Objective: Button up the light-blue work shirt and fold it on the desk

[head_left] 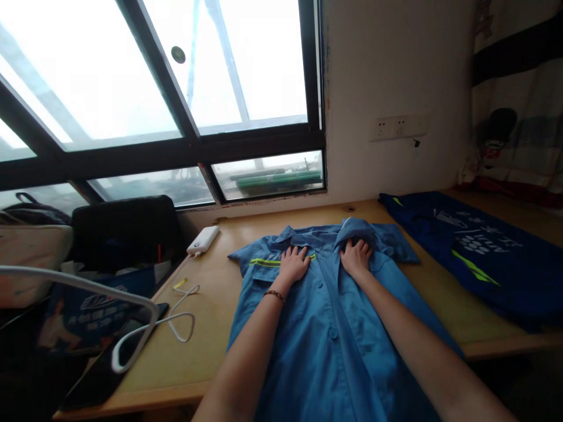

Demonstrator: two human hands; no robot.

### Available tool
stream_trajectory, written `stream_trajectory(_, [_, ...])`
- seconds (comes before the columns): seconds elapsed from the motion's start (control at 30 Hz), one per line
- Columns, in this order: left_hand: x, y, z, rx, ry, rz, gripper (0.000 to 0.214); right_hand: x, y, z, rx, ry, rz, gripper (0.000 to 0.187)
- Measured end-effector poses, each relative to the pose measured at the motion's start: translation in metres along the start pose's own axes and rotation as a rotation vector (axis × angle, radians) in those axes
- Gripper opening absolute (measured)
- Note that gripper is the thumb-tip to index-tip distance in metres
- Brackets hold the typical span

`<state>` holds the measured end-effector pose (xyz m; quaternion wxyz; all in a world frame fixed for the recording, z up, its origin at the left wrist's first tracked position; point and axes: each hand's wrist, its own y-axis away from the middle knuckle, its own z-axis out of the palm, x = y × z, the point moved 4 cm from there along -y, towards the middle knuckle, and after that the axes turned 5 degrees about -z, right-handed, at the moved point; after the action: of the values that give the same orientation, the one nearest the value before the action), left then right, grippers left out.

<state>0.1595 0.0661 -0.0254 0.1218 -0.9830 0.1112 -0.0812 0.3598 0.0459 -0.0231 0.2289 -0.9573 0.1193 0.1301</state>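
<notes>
In the head view, a medium-blue shirt point(303, 346) is lying front up on the tabletop point(206, 328), short sleeves spreading, its lower part running past the near edge. A lime-yellow stripe point(264, 262) with dark edging is crossing one chest side; buttons point(333, 333) are dotting the front beside a long loose fold. The collar point(308, 237) is sitting rumpled at the far end. The left hand point(294, 265) is resting released, fingers spread near the stripe. The right hand point(355, 258) is touching cloth below the collar; whether its grip is clenching fabric, I cannot tell. A navy garment point(484, 252) is lying to the right.
</notes>
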Motion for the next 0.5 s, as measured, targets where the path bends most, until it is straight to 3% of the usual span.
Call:
stream_trajectory(0.17, [0.000,-0.015,0.006,0.046,0.049,-0.049,0.041,0.012,-0.015,-0.007,0.133,-0.315,0.031,0.037])
stream_trajectory(0.27, [0.004,-0.015,0.004,0.064,0.084,-0.013,0.036,0.003,-0.020,-0.012,0.182,-0.705,-0.022,0.044])
stream_trajectory(0.37, [0.015,-0.012,0.001,0.052,0.183,0.119,0.033,-0.009,-0.024,-0.018,0.214,-1.110,-0.046,0.047])
stream_trajectory(0.5, [0.025,-0.006,-0.002,0.058,0.293,0.203,0.030,0.017,-0.034,-0.026,0.200,-1.615,0.215,0.049])
